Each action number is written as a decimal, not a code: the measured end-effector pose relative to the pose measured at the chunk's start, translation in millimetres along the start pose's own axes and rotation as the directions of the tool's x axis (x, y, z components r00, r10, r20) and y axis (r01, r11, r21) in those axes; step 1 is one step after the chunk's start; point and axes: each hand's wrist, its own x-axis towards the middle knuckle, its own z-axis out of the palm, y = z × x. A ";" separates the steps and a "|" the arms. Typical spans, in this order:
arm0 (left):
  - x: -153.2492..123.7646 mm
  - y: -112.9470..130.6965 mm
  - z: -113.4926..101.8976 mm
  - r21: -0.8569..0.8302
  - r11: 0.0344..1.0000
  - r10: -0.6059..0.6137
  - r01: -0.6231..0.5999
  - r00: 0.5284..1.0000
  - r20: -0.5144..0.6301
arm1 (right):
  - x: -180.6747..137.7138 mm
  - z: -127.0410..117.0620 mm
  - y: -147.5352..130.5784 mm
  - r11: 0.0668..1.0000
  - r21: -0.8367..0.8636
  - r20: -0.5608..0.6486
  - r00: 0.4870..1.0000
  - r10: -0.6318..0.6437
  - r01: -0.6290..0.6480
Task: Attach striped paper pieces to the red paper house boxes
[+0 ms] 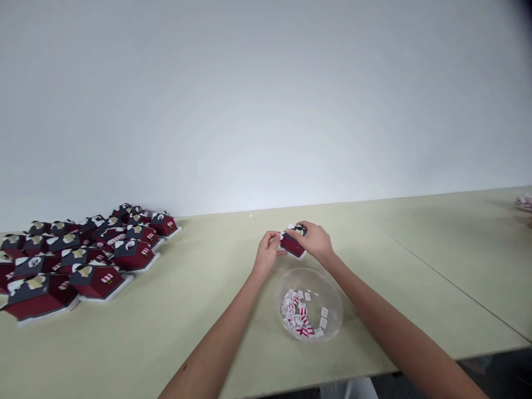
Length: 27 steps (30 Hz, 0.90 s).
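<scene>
And there we were at the table (199,332), both hands right on the action! Our left hand (268,252) pinched the small red house (291,246) at its left edge, fingers (271,238) curled tight against it. Our right hand (315,241) clamped in from the other side, reaching over the dark roof. The two hands stood together with the house gripped between them, just beyond the rim of a clear bowl (328,291). Inside that bowl lay a loose jumble of little white-and-red pieces (299,316), heaped toward the near side. Over to our left, well apart from the hands, sat a big crowded heap of matching red houses (89,280) on white bases, roofs dark and snow-capped. Far right, at the table's edge, a small pale pile (523,202) was too blurred to call.
</scene>
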 end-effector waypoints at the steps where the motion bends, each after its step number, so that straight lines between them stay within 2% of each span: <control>1: -1.6 -1.8 2.4 -0.027 1.000 0.002 -0.002 1.000 -0.004 | -2.6 2.0 -1.1 0.999 0.037 0.004 1.000 -0.023 0.023; 6: -2.1 -4.3 4.7 -0.112 0.993 0.027 -0.030 0.999 -0.036 | -13.5 2.4 -3.5 0.916 0.352 0.116 0.962 -0.246 0.192; 13: -0.7 -4.0 1.4 -0.119 0.992 0.030 -0.034 0.999 -0.030 | -11.2 8.6 10.0 0.884 0.430 0.134 0.955 -0.263 0.183; 17: -0.8 -4.2 0.7 -0.112 0.993 0.021 -0.022 1.000 -0.010 | -7.3 16.9 15.5 0.853 0.495 0.059 0.973 -0.222 0.165; 20: -1.0 -4.2 -0.7 -0.115 0.993 0.013 -0.013 1.000 -0.001 | -7.1 16.9 13.0 0.827 0.550 0.030 0.987 -0.156 0.114; 24: -2.3 -3.7 -2.6 -0.118 0.993 0.003 -0.001 1.000 0.012 | -9.5 9.1 5.6 0.717 0.694 0.174 0.981 -0.088 -0.059; 27: -3.5 -3.6 -3.2 -0.105 0.994 0.006 -0.006 1.000 0.001 | -12.1 3.7 1.4 0.657 0.740 0.220 0.975 -0.030 -0.147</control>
